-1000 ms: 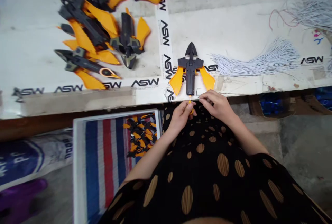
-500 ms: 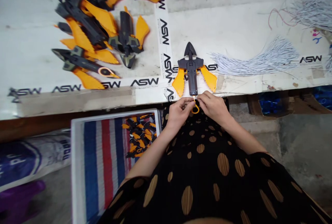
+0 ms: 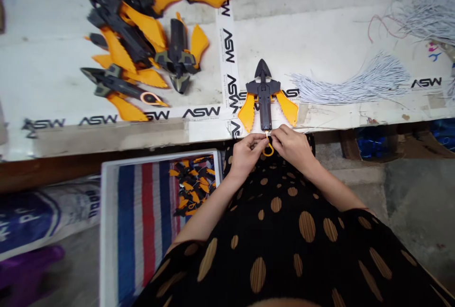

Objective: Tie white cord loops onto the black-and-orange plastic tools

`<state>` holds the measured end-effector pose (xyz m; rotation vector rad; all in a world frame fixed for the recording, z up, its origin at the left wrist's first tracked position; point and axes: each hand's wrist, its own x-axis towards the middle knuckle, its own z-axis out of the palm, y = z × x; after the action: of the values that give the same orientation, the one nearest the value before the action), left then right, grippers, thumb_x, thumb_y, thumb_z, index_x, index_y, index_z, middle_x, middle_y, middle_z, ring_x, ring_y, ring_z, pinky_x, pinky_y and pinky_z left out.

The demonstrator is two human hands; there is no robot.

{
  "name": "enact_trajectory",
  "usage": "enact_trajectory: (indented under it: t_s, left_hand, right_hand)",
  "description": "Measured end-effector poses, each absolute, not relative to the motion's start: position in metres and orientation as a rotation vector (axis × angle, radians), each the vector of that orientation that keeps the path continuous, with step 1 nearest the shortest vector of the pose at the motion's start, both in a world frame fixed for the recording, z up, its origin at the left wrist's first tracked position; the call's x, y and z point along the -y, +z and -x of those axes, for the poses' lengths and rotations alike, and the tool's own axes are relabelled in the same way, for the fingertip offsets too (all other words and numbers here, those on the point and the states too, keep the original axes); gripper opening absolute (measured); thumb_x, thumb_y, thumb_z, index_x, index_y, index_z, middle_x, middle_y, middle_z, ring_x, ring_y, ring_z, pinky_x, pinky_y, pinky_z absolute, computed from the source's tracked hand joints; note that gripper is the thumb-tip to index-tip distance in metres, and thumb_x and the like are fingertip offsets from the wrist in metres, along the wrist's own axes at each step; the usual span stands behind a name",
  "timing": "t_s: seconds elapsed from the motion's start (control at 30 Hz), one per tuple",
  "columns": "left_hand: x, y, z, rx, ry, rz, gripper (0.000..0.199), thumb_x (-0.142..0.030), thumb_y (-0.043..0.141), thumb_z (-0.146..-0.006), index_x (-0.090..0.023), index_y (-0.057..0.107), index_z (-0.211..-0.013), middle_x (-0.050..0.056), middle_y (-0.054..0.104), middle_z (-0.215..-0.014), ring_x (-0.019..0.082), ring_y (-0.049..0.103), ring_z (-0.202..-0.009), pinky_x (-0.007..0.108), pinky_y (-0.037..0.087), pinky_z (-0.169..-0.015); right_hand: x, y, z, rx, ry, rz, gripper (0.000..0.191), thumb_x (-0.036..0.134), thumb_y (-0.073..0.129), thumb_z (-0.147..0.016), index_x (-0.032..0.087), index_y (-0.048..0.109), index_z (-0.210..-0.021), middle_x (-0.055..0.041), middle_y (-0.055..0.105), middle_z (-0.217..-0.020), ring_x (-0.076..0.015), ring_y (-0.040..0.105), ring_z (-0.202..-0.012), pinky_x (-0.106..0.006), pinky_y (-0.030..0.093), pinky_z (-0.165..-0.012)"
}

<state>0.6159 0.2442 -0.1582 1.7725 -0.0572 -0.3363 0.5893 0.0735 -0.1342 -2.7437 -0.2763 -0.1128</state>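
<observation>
A dark winged toy (image 3: 265, 104) with a pointed nose and two orange wings lies on the table's front edge, nose pointing away from me. An orange pull ring (image 3: 272, 150) hangs from its tail end, over the edge. My left hand (image 3: 246, 156) is closed, its thumb and fingertips pinching at the ring's upper part. Close beside it, my right hand (image 3: 292, 147) is closed in a pinch just under the tail; what lies between those fingertips is too small to make out. A bundle of thin white ties (image 3: 350, 84) lies to the right of the toy.
Similar toys (image 3: 128, 37) are heaped at the left of the table (image 3: 320, 27). More white strands (image 3: 432, 20) lie at the far right. Below the edge, a striped-lined tray (image 3: 151, 217) holds several small orange-and-black pieces (image 3: 194, 186). Cartons (image 3: 366, 146) stand under the table's right side.
The view has shifted slightly, so the toys on the left appear further right. Both hands stay pinched at the ring and tail, with hardly any visible movement.
</observation>
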Motion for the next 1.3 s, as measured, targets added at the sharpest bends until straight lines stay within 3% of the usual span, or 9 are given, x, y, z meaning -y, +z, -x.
enact_trajectory:
  t_s: [0.3, 0.53, 0.77, 0.93, 1.3]
  left_hand:
    - [-0.242, -0.158, -0.614, 0.047, -0.299, -1.825, 0.030, -0.044, 0.074, -0.079, -0.016, 0.078, -0.090, 0.005, 0.078, -0.085, 0.017, 0.071, -0.074, 0.025, 0.056, -0.071]
    - [-0.242, -0.160, -0.613, -0.035, -0.382, -1.704, 0.042, -0.044, 0.077, -0.079, -0.014, 0.075, -0.107, 0.005, 0.077, -0.083, 0.015, 0.069, -0.072, 0.025, 0.055, -0.072]
    - [-0.243, -0.157, -0.614, -0.004, -0.373, -1.706, 0.039, -0.045, 0.078, -0.078, -0.015, 0.077, -0.104, 0.005, 0.077, -0.085, 0.016, 0.070, -0.075, 0.026, 0.057, -0.074]
    - [-0.243, -0.159, -0.615, 0.000, -0.361, -1.710, 0.039, -0.045, 0.077, -0.078, -0.015, 0.077, -0.103, 0.004, 0.076, -0.081, 0.015, 0.068, -0.071, 0.025, 0.056, -0.070]
    - [-0.245, -0.160, -0.615, 0.027, -0.351, -1.740, 0.037, -0.044, 0.076, -0.079, -0.015, 0.077, -0.102, 0.006, 0.079, -0.089, 0.018, 0.072, -0.079, 0.028, 0.058, -0.076]
  right_hand:
    - [-0.077, -0.132, -0.594, 0.202, -0.073, 2.688, 0.020, 0.022, 0.048, -0.101, 0.019, 0.068, -0.099, -0.0063, 0.069, -0.096, -0.0171, 0.063, -0.081, -0.027, 0.037, -0.066]
    - [-0.074, -0.143, -0.589, 0.127, -0.106, 2.404, 0.010, 0.020, 0.056, -0.095, 0.019, 0.066, -0.092, -0.0035, 0.069, -0.090, -0.0141, 0.061, -0.072, -0.025, 0.043, -0.068]
    - [-0.078, -0.155, -0.588, 0.045, -0.185, 2.224, 0.016, 0.024, 0.054, -0.098, 0.020, 0.069, -0.096, -0.0037, 0.069, -0.090, -0.0128, 0.060, -0.068, -0.024, 0.047, -0.067]
    - [-0.076, -0.153, -0.589, 0.066, -0.162, 2.226, 0.016, 0.025, 0.056, -0.098, 0.020, 0.070, -0.097, -0.0030, 0.069, -0.088, -0.0126, 0.061, -0.068, -0.023, 0.045, -0.064]
    - [-0.078, -0.154, -0.588, 0.119, -0.171, 2.367, 0.017, 0.023, 0.053, -0.099, 0.020, 0.070, -0.099, -0.0041, 0.071, -0.094, -0.0134, 0.063, -0.072, -0.023, 0.045, -0.067]
